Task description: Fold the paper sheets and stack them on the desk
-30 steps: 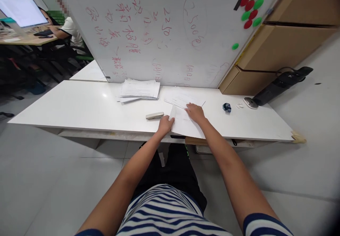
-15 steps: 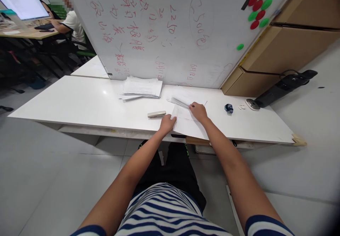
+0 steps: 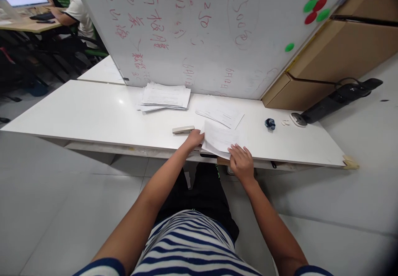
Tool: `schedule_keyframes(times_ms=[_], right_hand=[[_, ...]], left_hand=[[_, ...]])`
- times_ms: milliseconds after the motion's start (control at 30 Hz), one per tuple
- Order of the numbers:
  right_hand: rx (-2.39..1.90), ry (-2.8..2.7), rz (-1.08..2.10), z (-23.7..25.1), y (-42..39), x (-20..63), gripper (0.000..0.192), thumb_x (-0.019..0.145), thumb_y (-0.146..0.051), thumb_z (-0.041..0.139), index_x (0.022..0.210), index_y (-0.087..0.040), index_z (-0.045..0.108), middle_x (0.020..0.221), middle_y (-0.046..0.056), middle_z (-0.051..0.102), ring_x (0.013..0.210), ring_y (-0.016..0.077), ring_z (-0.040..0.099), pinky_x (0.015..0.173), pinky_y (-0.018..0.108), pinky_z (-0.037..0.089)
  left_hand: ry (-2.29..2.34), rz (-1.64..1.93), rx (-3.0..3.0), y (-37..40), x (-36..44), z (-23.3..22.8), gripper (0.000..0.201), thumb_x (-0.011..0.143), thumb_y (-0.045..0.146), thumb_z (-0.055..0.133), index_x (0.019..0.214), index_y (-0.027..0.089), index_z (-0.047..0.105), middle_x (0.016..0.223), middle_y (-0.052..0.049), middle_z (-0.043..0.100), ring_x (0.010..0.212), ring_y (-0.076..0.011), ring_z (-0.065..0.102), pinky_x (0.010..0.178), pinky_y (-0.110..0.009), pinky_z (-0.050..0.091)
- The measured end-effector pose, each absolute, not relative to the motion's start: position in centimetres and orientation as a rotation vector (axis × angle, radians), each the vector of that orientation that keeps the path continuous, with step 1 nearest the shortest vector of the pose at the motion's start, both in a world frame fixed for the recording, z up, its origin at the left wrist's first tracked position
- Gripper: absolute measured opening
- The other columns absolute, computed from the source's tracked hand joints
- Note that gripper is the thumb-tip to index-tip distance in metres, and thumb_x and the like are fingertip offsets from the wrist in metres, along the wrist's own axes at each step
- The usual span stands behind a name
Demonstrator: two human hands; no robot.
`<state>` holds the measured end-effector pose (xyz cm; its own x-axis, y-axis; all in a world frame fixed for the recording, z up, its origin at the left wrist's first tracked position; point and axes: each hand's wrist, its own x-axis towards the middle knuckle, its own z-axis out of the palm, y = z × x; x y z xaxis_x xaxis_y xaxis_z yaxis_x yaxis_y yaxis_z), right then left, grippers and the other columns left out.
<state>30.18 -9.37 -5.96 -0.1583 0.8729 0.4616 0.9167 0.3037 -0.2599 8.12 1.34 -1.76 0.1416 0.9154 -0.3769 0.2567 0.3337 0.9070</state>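
Note:
My left hand (image 3: 194,138) rests on the left edge of a small set of white sheets (image 3: 219,138) lying at the front edge of the white table (image 3: 93,118). My right hand (image 3: 241,161) touches the near right corner of those sheets, fingers spread, where they overhang the table edge. A beige stapler (image 3: 183,130) lies just left of my left hand. A second thin set of sheets (image 3: 222,116) lies behind, and a thicker paper stack (image 3: 164,96) sits further back left.
A whiteboard (image 3: 199,31) with red writing and red and green magnets (image 3: 314,0) stands behind the table. A small blue object (image 3: 270,123), cardboard boxes (image 3: 336,56) and a black device (image 3: 338,98) are at the right. Another person (image 3: 73,13) sits at a desk far left.
My right hand has drawn back from the far sheets to the near right corner of the front sheets. My left hand has stayed at their left edge. The view has shifted slightly.

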Motion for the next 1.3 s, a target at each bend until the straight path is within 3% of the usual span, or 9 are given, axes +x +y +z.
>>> schedule_keyframes(times_ms=[233, 400, 500, 633, 767, 933, 1000, 1133, 1300], right_hand=[[-1.716, -1.947, -0.064, -7.0, -11.7, 28.8, 0.029, 0.091, -0.025, 0.045, 0.108, -0.028, 0.068, 0.124, 0.006, 0.068, 0.126, 0.0261, 0.055, 0.114, 0.053, 0.024], [-1.748, -1.514, 0.056, -7.1, -11.8, 29.2, 0.028, 0.089, -0.039, 0.049, 0.106, -0.023, 0.064, 0.124, 0.013, 0.065, 0.123, 0.0279, 0.055, 0.109, 0.052, 0.033], [-1.791, -0.892, 0.353, -7.3, -11.3, 30.4, 0.043, 0.081, -0.048, 0.057, 0.112, -0.019, 0.055, 0.118, 0.017, 0.063, 0.11, 0.028, 0.061, 0.091, 0.046, 0.05], [-1.611, -0.543, 0.96, -6.4, -10.9, 32.4, 0.058, 0.064, -0.051, 0.074, 0.109, -0.022, 0.051, 0.098, 0.007, 0.068, 0.086, 0.0229, 0.067, 0.069, 0.035, 0.055], [-1.417, -0.645, 1.091, -4.3, -10.7, 33.5, 0.053, 0.055, -0.046, 0.085, 0.093, -0.023, 0.055, 0.087, 0.001, 0.07, 0.084, 0.0206, 0.068, 0.076, 0.033, 0.056], [-1.292, -0.81, 0.917, -0.8, -8.0, 33.9, 0.069, 0.057, -0.04, 0.087, 0.114, -0.025, 0.051, 0.089, 0.0, 0.073, 0.09, 0.0203, 0.069, 0.086, 0.038, 0.054], [-1.216, -0.936, 0.933, 0.3, -6.4, 33.8, 0.065, 0.06, -0.039, 0.085, 0.116, -0.023, 0.057, 0.098, 0.003, 0.074, 0.098, 0.022, 0.067, 0.091, 0.041, 0.051], [-1.111, -1.017, 0.931, 0.4, -3.7, 32.3, 0.042, 0.061, -0.042, 0.084, 0.093, -0.019, 0.071, 0.1, 0.005, 0.074, 0.102, 0.0251, 0.066, 0.097, 0.043, 0.048], [-1.148, -1.063, 1.065, -1.9, -2.9, 29.7, 0.046, 0.058, -0.044, 0.085, 0.095, -0.018, 0.071, 0.097, 0.005, 0.075, 0.097, 0.0243, 0.067, 0.094, 0.042, 0.05]], left_hand=[[1.299, 0.704, 0.998, 1.7, 8.0, -1.7, 0.04, 0.085, 0.055, 0.059, 0.088, 0.015, 0.062, 0.098, -0.016, 0.072, 0.087, -0.0277, 0.069, 0.064, -0.035, 0.055], [1.346, 0.629, 1.176, 1.4, 8.0, -2.0, 0.027, 0.075, 0.035, 0.074, 0.091, 0.015, 0.063, 0.099, -0.015, 0.073, 0.084, -0.0266, 0.07, 0.064, -0.033, 0.054], [1.386, 0.66, 1.242, 0.9, 8.2, -1.9, 0.024, 0.078, 0.028, 0.07, 0.096, 0.014, 0.063, 0.102, -0.015, 0.072, 0.084, -0.0261, 0.069, 0.063, -0.032, 0.054], [1.251, 0.726, 1.347, -0.2, 7.8, -1.3, 0.031, 0.078, 0.032, 0.069, 0.102, 0.014, 0.063, 0.108, -0.014, 0.071, 0.093, -0.027, 0.068, 0.073, -0.035, 0.055], [1.023, 0.816, 1.457, -1.9, 6.4, 0.0, 0.042, 0.08, 0.042, 0.068, 0.111, 0.015, 0.062, 0.113, -0.012, 0.07, 0.102, -0.0271, 0.066, 0.085, -0.037, 0.053], [0.927, 0.947, 1.443, -2.9, 4.6, 1.8, 0.048, 0.081, 0.045, 0.067, 0.119, 0.016, 0.059, 0.119, -0.011, 0.068, 0.111, -0.0268, 0.063, 0.093, -0.039, 0.051], [0.945, 0.993, 1.452, -2.7, 4.0, 2.3, 0.048, 0.081, 0.045, 0.068, 0.119, 0.017, 0.06, 0.119, -0.009, 0.068, 0.112, -0.0267, 0.062, 0.095, -0.039, 0.05], [1.089, 1.035, 1.5, -1.8, 2.8, 2.3, 0.046, 0.078, 0.043, 0.07, 0.116, 0.018, 0.064, 0.116, -0.008, 0.07, 0.109, -0.0274, 0.063, 0.092, -0.039, 0.051], [1.256, 1.025, 1.432, -1.7, 2.2, 0.4, 0.049, 0.076, 0.044, 0.071, 0.116, 0.016, 0.065, 0.115, -0.009, 0.071, 0.108, -0.0287, 0.064, 0.091, -0.039, 0.051]])
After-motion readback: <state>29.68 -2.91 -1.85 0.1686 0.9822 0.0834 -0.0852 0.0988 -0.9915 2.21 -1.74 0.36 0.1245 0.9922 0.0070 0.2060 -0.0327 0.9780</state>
